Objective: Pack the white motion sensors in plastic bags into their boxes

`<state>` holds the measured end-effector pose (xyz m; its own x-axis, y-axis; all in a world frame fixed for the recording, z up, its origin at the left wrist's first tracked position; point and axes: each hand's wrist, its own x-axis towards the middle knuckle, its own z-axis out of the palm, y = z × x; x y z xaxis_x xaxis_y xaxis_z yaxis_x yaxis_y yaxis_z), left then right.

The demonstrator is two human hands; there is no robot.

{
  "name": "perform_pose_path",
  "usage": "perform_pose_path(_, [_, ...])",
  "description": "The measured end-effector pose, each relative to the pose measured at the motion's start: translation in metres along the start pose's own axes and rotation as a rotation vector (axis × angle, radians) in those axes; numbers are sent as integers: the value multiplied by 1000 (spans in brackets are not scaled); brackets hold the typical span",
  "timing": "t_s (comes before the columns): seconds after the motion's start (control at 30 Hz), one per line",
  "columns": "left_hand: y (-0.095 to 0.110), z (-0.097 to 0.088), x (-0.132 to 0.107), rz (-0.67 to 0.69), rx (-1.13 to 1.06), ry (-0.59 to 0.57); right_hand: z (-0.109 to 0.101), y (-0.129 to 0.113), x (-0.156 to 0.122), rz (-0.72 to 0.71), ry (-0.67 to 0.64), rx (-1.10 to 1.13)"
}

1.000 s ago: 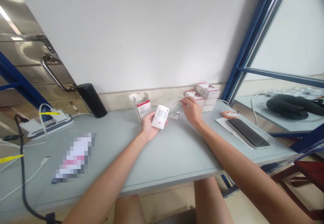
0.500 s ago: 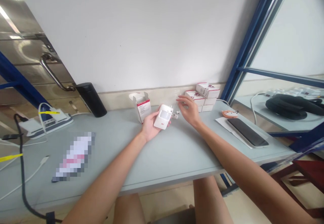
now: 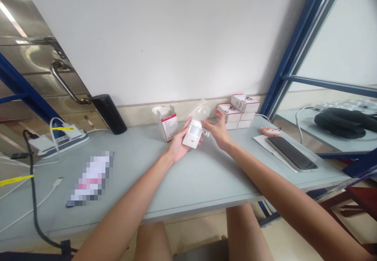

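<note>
My left hand [image 3: 177, 145] is closed around a white motion detector [image 3: 193, 134], its window side facing up. A clear plastic bag [image 3: 201, 109] stands up at the detector's top end; I cannot tell whether the detector is inside it. My right hand [image 3: 219, 130] is just right of the detector, fingers apart, with fingertips near or touching the bag's lower edge. Below those fingertips is a small white piece [image 3: 206, 133], partly hidden. Behind my left hand an opened white and red carton [image 3: 168, 127] stands upright with its flaps up.
Several small white and red boxes [image 3: 244, 104] are stacked against the wall. A phone [image 3: 291, 153] lies on paper at the right, by an orange object [image 3: 271, 131]. At the left are a black cylinder [image 3: 109, 113], a power strip [image 3: 63, 141], cables and a blurred packet [image 3: 91, 180].
My right hand has moved left and down to the detector. The clear bag now shows plainly at the detector's top end. The view has shifted slightly.
</note>
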<state>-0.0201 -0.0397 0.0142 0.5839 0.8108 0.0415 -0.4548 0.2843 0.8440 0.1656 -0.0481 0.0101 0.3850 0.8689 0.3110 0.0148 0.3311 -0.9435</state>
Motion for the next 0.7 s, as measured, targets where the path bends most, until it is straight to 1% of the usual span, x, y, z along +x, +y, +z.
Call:
perform_pose_path(0.07, [0,-1,0,3,14,-9,-1,-2,0,109,-25,57])
perform_pose_path(0.13, [0,-2,0,2,22,-16,-1,-5,0,204,-79,133])
perform_pose_path(0.23, [0,-1,0,-2,25,-17,-2,-11,-2,274,-229,215])
perform_pose_path(0.33, [-2,0,0,14,26,1,-3,-15,-3,272,-404,251])
perform_pose_path(0.4, [-4,1,1,34,29,37,-4,-16,-4,268,-479,266])
perform_pose_path(0.57, [-9,-2,5,33,4,188,-8,-14,-3,236,-535,228])
perform_pose_path(0.63, [-10,-4,7,39,25,183,-8,-12,-2,207,-545,192])
perform_pose_path(0.7, [-12,-7,10,64,88,157,-8,-9,-1,172,-521,161])
